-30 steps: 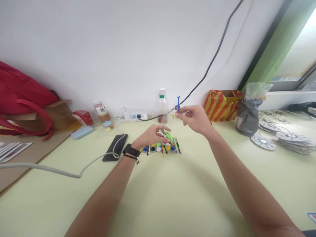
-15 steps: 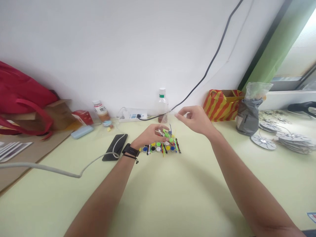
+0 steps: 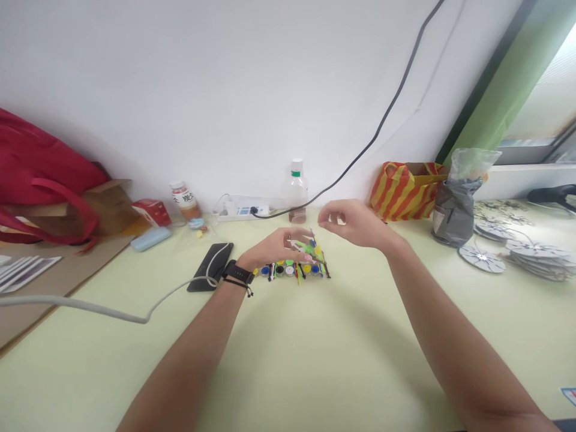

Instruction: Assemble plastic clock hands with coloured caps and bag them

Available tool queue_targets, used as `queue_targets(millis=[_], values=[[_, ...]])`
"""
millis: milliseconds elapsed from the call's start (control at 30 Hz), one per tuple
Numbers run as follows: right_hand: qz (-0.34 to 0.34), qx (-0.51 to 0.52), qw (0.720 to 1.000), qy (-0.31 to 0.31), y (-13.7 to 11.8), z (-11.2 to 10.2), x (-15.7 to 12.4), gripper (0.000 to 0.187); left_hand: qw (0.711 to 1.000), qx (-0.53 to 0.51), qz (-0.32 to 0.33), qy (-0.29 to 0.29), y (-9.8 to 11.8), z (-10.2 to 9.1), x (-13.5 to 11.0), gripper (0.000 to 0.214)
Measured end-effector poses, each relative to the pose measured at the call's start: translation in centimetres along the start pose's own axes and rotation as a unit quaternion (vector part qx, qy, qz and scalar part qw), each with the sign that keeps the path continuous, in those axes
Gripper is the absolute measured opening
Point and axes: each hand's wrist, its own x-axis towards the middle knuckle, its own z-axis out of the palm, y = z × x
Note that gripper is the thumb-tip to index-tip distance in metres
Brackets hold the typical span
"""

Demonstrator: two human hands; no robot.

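Small plastic discs (image 3: 289,271) and thin pointed strips (image 3: 297,273) in several colours lie in a row across the middle of the table. My left hand (image 3: 274,247), with a black watch on the wrist, curves over the back of that row. A bright green plastic piece (image 3: 297,246) shows between its thumb and fingers, partly covered. Just right of it, my right hand (image 3: 348,221) hovers above the table with thumb and forefinger pinched together. Whatever is in that pinch is too small to make out. Yellow and blue pieces (image 3: 317,247) show below its fingertips.
Behind the hands are a bottle (image 3: 297,195) and a white power strip (image 3: 245,210) with a black cable. A black phone (image 3: 210,267) with a cord lies left. At right stand a striped bag (image 3: 400,195), a grey bag (image 3: 455,213) and stacked grey discs (image 3: 542,258).
My right hand has come slightly lower, and its fingers have drawn closer together. My left hand stays over the row; the green and white pieces at its fingertips have shifted.
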Motion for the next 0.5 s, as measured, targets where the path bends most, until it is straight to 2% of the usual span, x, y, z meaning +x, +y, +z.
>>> queue_targets(millis=[67, 200, 400, 500], values=[[-0.01, -0.016, 1.0, 0.003, -0.3, 0.0, 0.0, 0.011, 1.0, -0.008, 0.016, 0.007, 0.3, 0.1, 0.0, 0.064], [-0.017, -0.046, 0.996, -0.068, -0.8, -0.1, -0.2, 0.011, 0.998, -0.027, 0.045, 0.03, 0.7, 0.2, 0.1, 0.063], [-0.017, -0.023, 0.996, -0.085, -1.3, -0.6, -0.3, 0.012, 0.994, -0.025, 0.064, 0.086, 0.3, 0.2, 0.5, 0.039], [-0.02, 0.001, 0.996, -0.092, -1.2, -1.1, -0.3, 0.011, 0.989, -0.025, 0.07, 0.127, 0.5, 0.2, 0.6, 0.033]])
